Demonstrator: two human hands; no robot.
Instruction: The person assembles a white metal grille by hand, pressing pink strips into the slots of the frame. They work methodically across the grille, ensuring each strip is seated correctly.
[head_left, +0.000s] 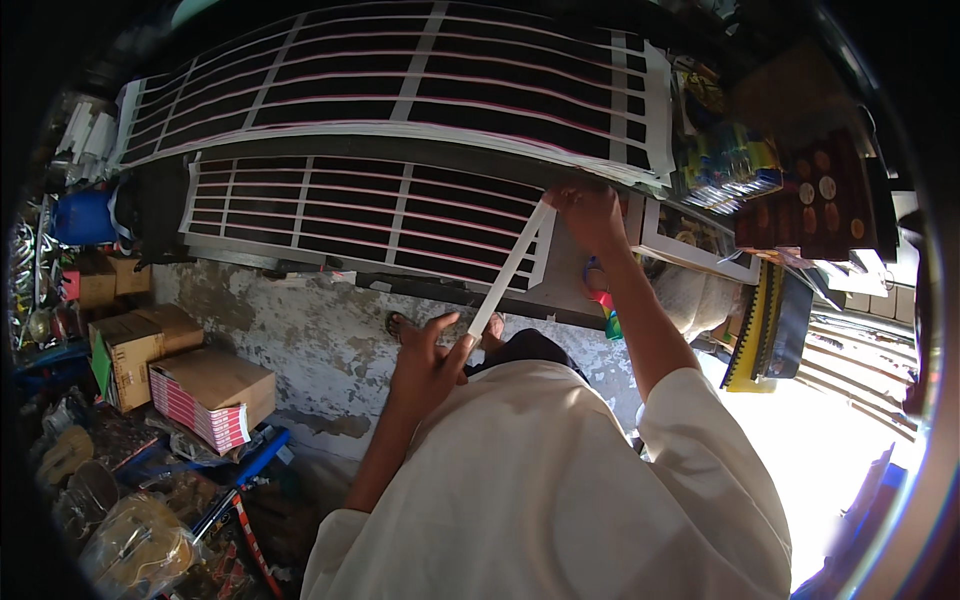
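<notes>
A long white strip [508, 270] runs slantwise between my two hands. My left hand [425, 360] pinches its lower end, close to my white shirt. My right hand [590, 215] grips its upper end, pressed near the right edge of a dark panel with white bars and pink lines [350, 210]. A second, larger panel of the same kind [400, 80] lies behind it. Below the strip, a sandalled foot [400, 325] shows on the worn floor.
Cardboard boxes [210, 395] and a blue bucket [82, 217] stand at the left, with bagged goods [130, 545] at the lower left. Shelves with packets [730, 160] and a dark tray of round items [825, 200] are at the right. Bright sunlight falls at the lower right.
</notes>
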